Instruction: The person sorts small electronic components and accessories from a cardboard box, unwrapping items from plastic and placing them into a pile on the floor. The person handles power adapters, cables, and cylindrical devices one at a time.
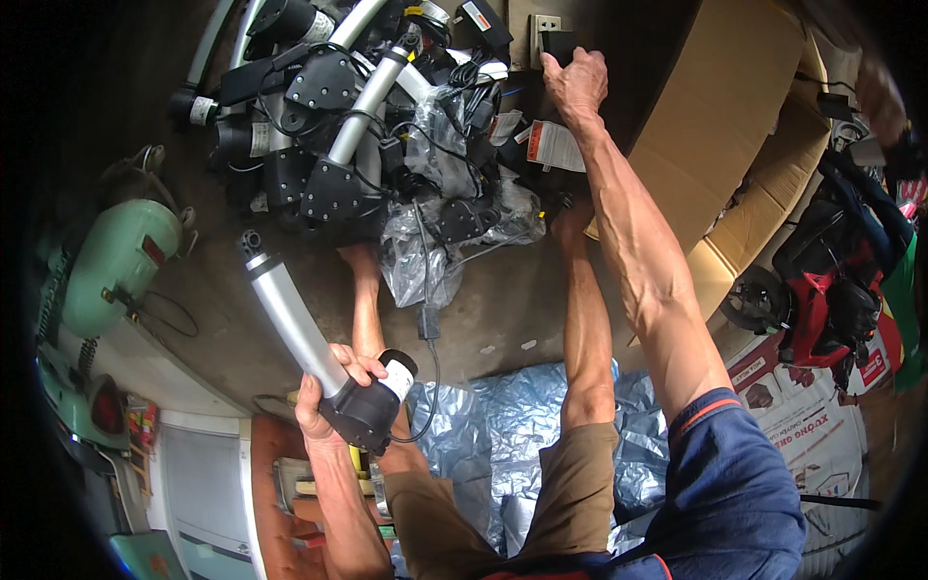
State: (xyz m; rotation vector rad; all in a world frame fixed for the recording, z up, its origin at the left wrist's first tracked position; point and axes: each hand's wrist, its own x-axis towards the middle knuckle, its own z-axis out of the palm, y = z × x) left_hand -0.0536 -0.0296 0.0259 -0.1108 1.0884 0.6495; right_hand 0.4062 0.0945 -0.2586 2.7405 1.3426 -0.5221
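Floor (503, 314), bare in middle, bounded at right by cardboard box (720, 116); far side blocked by actuator heap (333, 188). Silver-black actuator (295, 314) gripped in left hand (321, 411), nearer than heap. Black adapter (558, 43) gripped by right hand (577, 85) at outlet (543, 23). Bare floor crossed by cable (437, 372).

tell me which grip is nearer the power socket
Right. The right grip is just below the power socket in the picture, at the black adapter; the left grip is far from it, around the silver-and-black actuator.
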